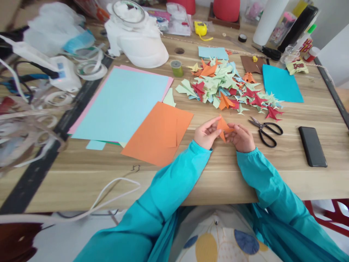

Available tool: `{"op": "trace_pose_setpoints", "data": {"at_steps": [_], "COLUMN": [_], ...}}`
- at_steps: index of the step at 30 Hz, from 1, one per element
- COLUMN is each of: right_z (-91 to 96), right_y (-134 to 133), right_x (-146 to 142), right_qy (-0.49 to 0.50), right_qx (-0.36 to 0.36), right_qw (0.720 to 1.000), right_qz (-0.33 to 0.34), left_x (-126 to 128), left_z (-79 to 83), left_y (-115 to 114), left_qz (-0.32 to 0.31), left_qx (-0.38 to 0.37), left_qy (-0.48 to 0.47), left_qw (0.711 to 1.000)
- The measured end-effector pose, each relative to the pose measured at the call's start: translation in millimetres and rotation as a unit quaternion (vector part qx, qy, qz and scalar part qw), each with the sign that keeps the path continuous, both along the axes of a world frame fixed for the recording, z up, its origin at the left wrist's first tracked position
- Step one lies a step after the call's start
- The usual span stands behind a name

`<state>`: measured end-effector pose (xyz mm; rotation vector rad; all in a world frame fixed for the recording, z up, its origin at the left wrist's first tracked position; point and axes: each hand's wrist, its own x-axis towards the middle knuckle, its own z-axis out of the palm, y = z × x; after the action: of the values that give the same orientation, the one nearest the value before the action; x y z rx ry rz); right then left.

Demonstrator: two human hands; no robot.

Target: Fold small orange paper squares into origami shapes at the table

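Between my two hands is a small folded piece of orange paper [223,125], pointed at its top and at its lower end. My left hand [206,133] pinches its left side between thumb and fingers. On the right, my right hand [242,137] grips the other side, its fingertips partly hidden behind one another. Just beyond lies a heap of folded paper figures [218,83] in pale green, orange, red and blue. Black-handled scissors [265,131], blades partly apart, rest right of my right hand. Left of my left hand are orange sheets [152,134] with a cut strip on top.
Large light-blue sheets [122,103] lie at left over pink ones. A turquoise paper stack [282,83] sits behind the scissors, and a black phone [312,146] lies at right. A green thread spool [177,68], yellow tape measure [201,28] and tangled cables [27,112] are farther off.
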<state>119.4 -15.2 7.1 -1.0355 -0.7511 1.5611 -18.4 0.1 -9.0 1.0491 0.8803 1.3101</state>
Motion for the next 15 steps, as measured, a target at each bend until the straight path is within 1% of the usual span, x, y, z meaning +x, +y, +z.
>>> {"op": "trace_pose_setpoints", "data": {"at_steps": [3, 6, 11, 15], "right_z": [-5.2, -9.2, -7.5, -4.4], "right_y": [-0.2, -0.3, -0.8, -2.7], "right_x": [-0.5, -0.3, 0.5, -1.2], "right_qy": [-0.058, -0.103, -0.102, -0.109], "right_qx": [0.021, 0.045, 0.035, 0.057], "right_qw": [0.998, 0.993, 0.993, 0.990], "right_qz": [0.009, 0.017, 0.043, 0.062], "left_x": [0.8, 1.0, 0.0, 0.0], "left_z": [3.0, 4.4, 8.2, 10.0], "left_y": [-2.0, -2.8, -2.9, -4.2], "left_qz": [-0.002, 0.012, 0.021, 0.009], "left_qx": [0.009, 0.002, -0.041, -0.006], "left_qy": [0.010, 0.030, 0.057, 0.093], "left_qw": [1.000, 0.999, 0.997, 0.996]}}
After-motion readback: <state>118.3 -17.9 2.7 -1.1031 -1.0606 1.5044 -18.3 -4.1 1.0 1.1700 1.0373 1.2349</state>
